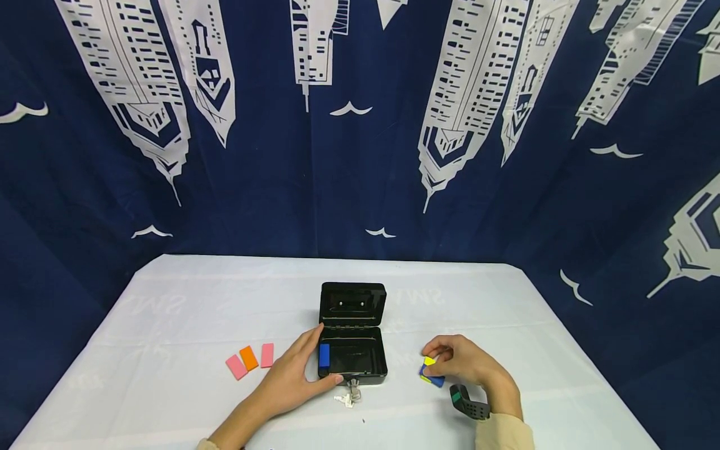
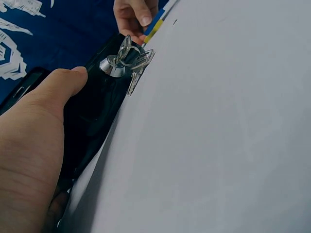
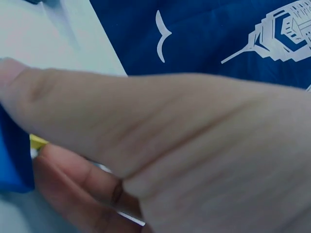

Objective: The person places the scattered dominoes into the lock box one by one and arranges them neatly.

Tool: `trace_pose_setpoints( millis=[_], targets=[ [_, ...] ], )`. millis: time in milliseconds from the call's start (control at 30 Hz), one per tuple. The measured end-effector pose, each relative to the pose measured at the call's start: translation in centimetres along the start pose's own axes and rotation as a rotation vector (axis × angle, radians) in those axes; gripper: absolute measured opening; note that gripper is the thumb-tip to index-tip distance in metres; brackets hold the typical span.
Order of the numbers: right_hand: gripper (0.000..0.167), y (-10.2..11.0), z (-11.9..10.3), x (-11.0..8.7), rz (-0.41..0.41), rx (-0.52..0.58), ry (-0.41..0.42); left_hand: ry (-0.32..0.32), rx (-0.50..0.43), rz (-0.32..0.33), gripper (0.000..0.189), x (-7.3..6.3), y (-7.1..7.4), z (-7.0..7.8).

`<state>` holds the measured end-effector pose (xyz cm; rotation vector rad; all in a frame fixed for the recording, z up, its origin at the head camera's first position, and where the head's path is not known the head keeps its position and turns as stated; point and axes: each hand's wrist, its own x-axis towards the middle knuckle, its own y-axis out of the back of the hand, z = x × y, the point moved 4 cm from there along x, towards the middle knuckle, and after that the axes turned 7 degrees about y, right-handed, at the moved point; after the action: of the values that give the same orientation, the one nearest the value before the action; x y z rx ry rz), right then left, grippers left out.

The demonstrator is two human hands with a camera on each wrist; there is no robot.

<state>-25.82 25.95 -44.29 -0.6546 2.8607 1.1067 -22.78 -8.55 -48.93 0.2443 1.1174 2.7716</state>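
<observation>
A black metal cash box stands with its lid raised. My left hand holds the box at its left side, thumb along the front edge and fingers by the left wall. Inside, against the left wall, lies a blue block. Keys on a ring hang from the lock at the front. To the right of the box, my right hand pinches small flat blocks, one blue and one yellow, low over the table; the fingers partly hide them.
Left of the left hand, two pink blocks and an orange block lie on the white table. A black band is round the right wrist. Behind the table hangs a dark blue curtain with white building prints.
</observation>
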Motion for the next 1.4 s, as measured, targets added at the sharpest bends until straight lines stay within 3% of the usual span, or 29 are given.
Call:
trace_pose_setpoints(
  millis=[467,933,1067,1267,1400],
  targets=[
    [0.023,-0.8,-0.8,0.9,0.068,-0.106,-0.011,0.015,0.002,-0.005,0.107,0.1,-0.1,-0.1],
    [0.011,-1.6,-1.2,1.9,0.151,-0.088,0.006,0.020,0.003,-0.008,0.106,0.0,0.0,0.1],
    [0.019,-1.6,-1.2,1.8,0.151,-0.075,-0.021,0.020,0.002,-0.011,0.106,0.0,0.0,0.1],
    [0.055,-1.4,-1.3,1.0,0.052,-0.044,-0.053,0.015,0.009,-0.011,0.107,0.0,0.0,0.1],
    [0.058,-1.4,-1.4,0.8,0.018,-0.037,-0.031,0.016,0.008,-0.008,0.107,0.0,0.0,0.1]
  ],
)
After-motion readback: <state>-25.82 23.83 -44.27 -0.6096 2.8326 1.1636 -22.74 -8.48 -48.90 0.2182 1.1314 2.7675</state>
